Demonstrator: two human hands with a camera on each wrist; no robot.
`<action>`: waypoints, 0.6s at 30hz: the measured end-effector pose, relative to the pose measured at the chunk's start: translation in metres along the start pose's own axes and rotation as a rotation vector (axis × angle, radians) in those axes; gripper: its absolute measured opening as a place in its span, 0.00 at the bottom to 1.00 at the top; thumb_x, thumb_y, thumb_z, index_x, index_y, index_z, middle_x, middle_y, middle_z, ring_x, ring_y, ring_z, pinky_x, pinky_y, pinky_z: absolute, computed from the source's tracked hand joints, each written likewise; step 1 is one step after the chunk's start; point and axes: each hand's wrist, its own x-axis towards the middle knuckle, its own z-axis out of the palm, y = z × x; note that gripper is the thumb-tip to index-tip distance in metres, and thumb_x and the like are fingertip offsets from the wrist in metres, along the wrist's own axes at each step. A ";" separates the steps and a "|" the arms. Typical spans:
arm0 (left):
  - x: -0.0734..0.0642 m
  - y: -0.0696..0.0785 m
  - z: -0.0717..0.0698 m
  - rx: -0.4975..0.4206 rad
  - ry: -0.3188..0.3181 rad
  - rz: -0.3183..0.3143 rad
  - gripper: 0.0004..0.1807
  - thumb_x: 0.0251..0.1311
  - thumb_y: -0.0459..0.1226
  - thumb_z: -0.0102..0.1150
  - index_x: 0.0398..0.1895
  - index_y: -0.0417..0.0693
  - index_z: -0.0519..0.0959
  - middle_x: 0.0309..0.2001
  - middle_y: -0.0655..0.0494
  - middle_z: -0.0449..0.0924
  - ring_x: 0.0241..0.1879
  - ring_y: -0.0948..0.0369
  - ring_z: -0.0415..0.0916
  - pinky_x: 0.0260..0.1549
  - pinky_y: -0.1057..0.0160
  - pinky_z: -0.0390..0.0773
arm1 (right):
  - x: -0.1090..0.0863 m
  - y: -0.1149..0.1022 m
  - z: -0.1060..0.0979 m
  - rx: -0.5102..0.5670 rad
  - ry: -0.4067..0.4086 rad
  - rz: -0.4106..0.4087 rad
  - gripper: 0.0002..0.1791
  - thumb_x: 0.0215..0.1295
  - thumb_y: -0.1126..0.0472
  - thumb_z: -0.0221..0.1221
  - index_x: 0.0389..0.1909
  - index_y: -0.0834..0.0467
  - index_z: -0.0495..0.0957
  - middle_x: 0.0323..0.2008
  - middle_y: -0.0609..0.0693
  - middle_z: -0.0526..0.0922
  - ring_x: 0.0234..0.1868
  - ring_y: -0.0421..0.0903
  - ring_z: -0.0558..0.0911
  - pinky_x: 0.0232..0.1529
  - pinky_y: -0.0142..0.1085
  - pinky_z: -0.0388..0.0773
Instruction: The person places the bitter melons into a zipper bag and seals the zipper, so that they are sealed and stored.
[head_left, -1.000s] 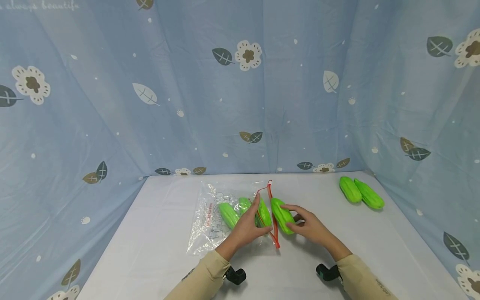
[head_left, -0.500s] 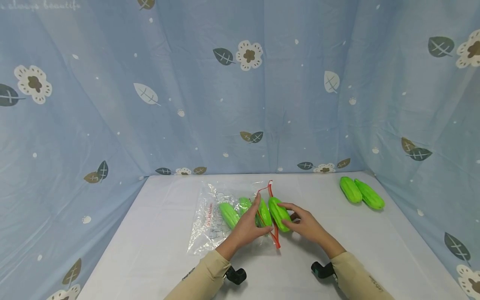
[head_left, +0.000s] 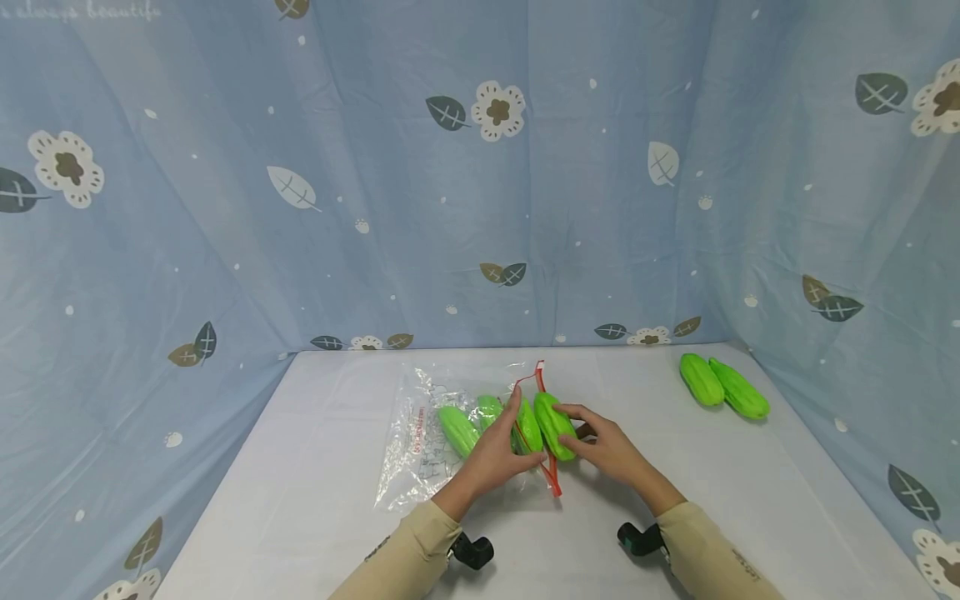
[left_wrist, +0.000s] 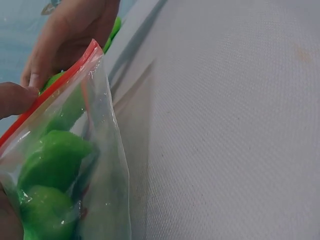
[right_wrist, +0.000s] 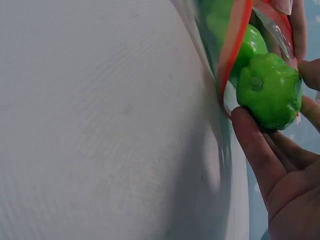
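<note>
A clear zip bag (head_left: 397,475) with a red zip edge lies on the table, its mouth facing right, with several green ribbed gourds (head_left: 457,429) inside. My left hand (head_left: 491,450) holds the bag at its mouth, thumb against the red edge (left_wrist: 75,67) in the left wrist view. My right hand (head_left: 611,446) grips another green gourd (head_left: 555,427) between thumb and fingers. That gourd (right_wrist: 267,90) stands at the mouth in the right wrist view, its far end partly hidden by the red edge and the bag.
Two more green gourds, a shorter one (head_left: 701,379) and a longer one (head_left: 738,389), lie side by side at the table's (head_left: 675,500) back right. A blue patterned cloth (head_left: 600,167) hangs behind and along both sides.
My right hand has moved left with the gourd, bringing it over the red edge at the bag's mouth. The left hand and the bag stay in place.
</note>
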 end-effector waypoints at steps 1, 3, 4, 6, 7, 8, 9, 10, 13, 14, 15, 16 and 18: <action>0.000 0.000 0.000 -0.003 -0.001 -0.002 0.62 0.58 0.47 0.74 0.84 0.54 0.37 0.81 0.49 0.47 0.77 0.47 0.54 0.71 0.43 0.62 | 0.000 -0.001 0.000 0.004 0.000 0.008 0.29 0.72 0.51 0.63 0.71 0.49 0.71 0.66 0.56 0.76 0.46 0.47 0.84 0.42 0.34 0.83; 0.000 0.001 0.001 -0.003 -0.001 -0.007 0.63 0.58 0.47 0.74 0.84 0.55 0.37 0.81 0.48 0.47 0.77 0.46 0.54 0.71 0.43 0.62 | 0.000 -0.001 0.000 0.012 0.000 0.019 0.27 0.73 0.51 0.62 0.71 0.48 0.72 0.66 0.55 0.76 0.48 0.48 0.83 0.43 0.34 0.83; 0.000 0.001 0.001 -0.004 -0.002 -0.008 0.63 0.58 0.47 0.74 0.84 0.55 0.37 0.81 0.48 0.47 0.77 0.46 0.54 0.71 0.43 0.62 | 0.001 -0.002 0.000 0.020 0.000 0.024 0.27 0.73 0.51 0.61 0.71 0.48 0.72 0.65 0.54 0.76 0.49 0.48 0.83 0.43 0.34 0.83; 0.000 0.001 0.001 -0.007 -0.005 -0.010 0.63 0.57 0.47 0.74 0.84 0.55 0.36 0.81 0.48 0.48 0.76 0.46 0.54 0.71 0.43 0.62 | 0.001 -0.002 0.000 0.031 -0.001 0.030 0.26 0.74 0.52 0.61 0.70 0.48 0.72 0.65 0.55 0.77 0.48 0.48 0.83 0.43 0.35 0.83; 0.000 0.001 0.002 -0.007 -0.005 -0.011 0.63 0.57 0.47 0.74 0.84 0.55 0.36 0.81 0.47 0.48 0.76 0.46 0.54 0.71 0.43 0.62 | 0.001 -0.002 0.001 0.038 -0.001 0.035 0.26 0.73 0.53 0.61 0.70 0.47 0.72 0.64 0.55 0.77 0.48 0.48 0.83 0.42 0.35 0.84; 0.000 0.001 0.002 -0.010 -0.005 -0.010 0.63 0.57 0.47 0.75 0.84 0.55 0.36 0.81 0.47 0.48 0.76 0.46 0.54 0.71 0.43 0.62 | 0.002 -0.001 0.001 0.042 -0.001 0.038 0.26 0.73 0.53 0.61 0.70 0.47 0.72 0.64 0.55 0.77 0.47 0.48 0.83 0.42 0.35 0.84; 0.000 0.001 0.002 -0.012 -0.005 -0.010 0.63 0.57 0.47 0.75 0.84 0.55 0.36 0.80 0.47 0.49 0.76 0.46 0.55 0.71 0.43 0.63 | 0.002 -0.002 0.001 0.047 -0.001 0.045 0.26 0.73 0.53 0.62 0.70 0.47 0.72 0.64 0.54 0.77 0.47 0.48 0.83 0.41 0.35 0.84; 0.000 0.001 0.002 -0.012 -0.005 -0.010 0.63 0.57 0.47 0.75 0.84 0.55 0.37 0.80 0.47 0.49 0.76 0.46 0.54 0.71 0.43 0.63 | 0.002 -0.002 0.001 0.049 -0.001 0.048 0.26 0.73 0.52 0.62 0.70 0.47 0.72 0.64 0.55 0.77 0.46 0.48 0.83 0.40 0.35 0.84; 0.001 0.000 0.003 -0.013 -0.004 -0.009 0.63 0.57 0.46 0.75 0.84 0.55 0.37 0.81 0.48 0.48 0.77 0.47 0.54 0.71 0.43 0.62 | 0.004 -0.001 0.001 0.051 -0.004 0.052 0.26 0.72 0.51 0.62 0.69 0.47 0.72 0.64 0.55 0.77 0.46 0.48 0.84 0.39 0.36 0.84; 0.001 0.000 0.003 -0.014 -0.003 -0.006 0.63 0.57 0.46 0.75 0.84 0.55 0.37 0.81 0.48 0.48 0.77 0.47 0.53 0.71 0.43 0.62 | 0.005 -0.001 0.001 0.053 -0.005 0.050 0.26 0.72 0.51 0.62 0.69 0.47 0.72 0.64 0.55 0.77 0.46 0.48 0.84 0.39 0.36 0.84; 0.001 0.000 0.003 -0.015 -0.004 -0.005 0.63 0.57 0.46 0.75 0.84 0.56 0.37 0.81 0.48 0.48 0.77 0.47 0.53 0.71 0.44 0.62 | 0.005 -0.001 0.001 0.056 -0.005 0.048 0.26 0.72 0.51 0.62 0.69 0.47 0.73 0.64 0.55 0.77 0.46 0.48 0.83 0.39 0.36 0.84; 0.001 0.001 0.003 -0.016 -0.004 -0.004 0.63 0.57 0.46 0.75 0.84 0.56 0.37 0.81 0.49 0.48 0.77 0.47 0.53 0.71 0.44 0.62 | 0.006 -0.001 0.000 0.058 -0.006 0.045 0.26 0.72 0.51 0.63 0.69 0.48 0.73 0.64 0.55 0.77 0.46 0.48 0.83 0.39 0.36 0.84; 0.001 0.001 0.003 -0.019 -0.003 -0.002 0.63 0.57 0.46 0.75 0.84 0.56 0.38 0.81 0.49 0.48 0.77 0.47 0.53 0.72 0.44 0.61 | 0.007 -0.001 0.000 0.065 -0.009 0.042 0.26 0.72 0.52 0.63 0.69 0.49 0.73 0.63 0.55 0.78 0.46 0.48 0.83 0.39 0.36 0.84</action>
